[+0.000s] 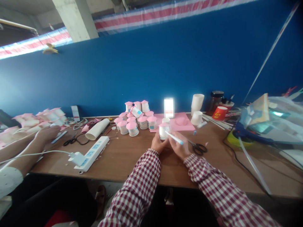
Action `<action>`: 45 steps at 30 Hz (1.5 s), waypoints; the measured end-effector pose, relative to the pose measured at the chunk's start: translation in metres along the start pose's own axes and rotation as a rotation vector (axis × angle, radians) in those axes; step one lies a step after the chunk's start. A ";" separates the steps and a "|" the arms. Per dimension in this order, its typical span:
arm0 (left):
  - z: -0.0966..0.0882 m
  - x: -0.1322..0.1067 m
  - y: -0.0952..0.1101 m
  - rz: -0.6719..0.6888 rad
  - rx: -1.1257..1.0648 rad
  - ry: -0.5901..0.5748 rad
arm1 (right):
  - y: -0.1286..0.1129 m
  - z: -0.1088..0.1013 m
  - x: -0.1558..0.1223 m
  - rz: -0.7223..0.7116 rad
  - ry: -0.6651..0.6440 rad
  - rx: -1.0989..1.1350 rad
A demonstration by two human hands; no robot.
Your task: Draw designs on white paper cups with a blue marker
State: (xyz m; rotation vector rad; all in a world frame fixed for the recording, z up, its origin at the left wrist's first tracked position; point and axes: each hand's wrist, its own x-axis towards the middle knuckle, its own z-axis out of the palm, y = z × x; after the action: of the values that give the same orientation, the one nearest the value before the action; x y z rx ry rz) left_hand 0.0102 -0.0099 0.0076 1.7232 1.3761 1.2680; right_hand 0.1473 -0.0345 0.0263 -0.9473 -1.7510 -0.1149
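Note:
My left hand (157, 143) is closed around a white paper cup (163, 132) that has a pink cone-shaped top, held just above the table. In my right hand (180, 145) is a white marker pen with a light blue end (176, 138), its other end against or close to the cup's side. Behind the cup lies a sheet of pink paper (188, 123) with a pink round piece (181, 121) on it. Several cups with pink tops (132, 128) are grouped to the left, one tipped over on the others. Black scissors (199, 148) rest beside my right wrist.
A power strip (92, 154) with a plugged-in charger and a white paper roll (97, 129) lie left. A co-worker's arms (35, 142) reach in at far left, near more pink-topped cups. Stacked white cups (197, 103), a red cup (219, 113) and a yellow tape roll (239, 140) stand right.

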 end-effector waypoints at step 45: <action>0.001 0.000 -0.001 0.003 0.028 -0.001 | 0.004 0.003 -0.002 -0.012 0.007 -0.035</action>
State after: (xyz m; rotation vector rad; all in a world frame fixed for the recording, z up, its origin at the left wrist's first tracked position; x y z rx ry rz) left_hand 0.0104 -0.0092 0.0061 1.7448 1.3974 1.2547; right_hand 0.1473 -0.0314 0.0222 -0.9606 -1.7530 -0.1572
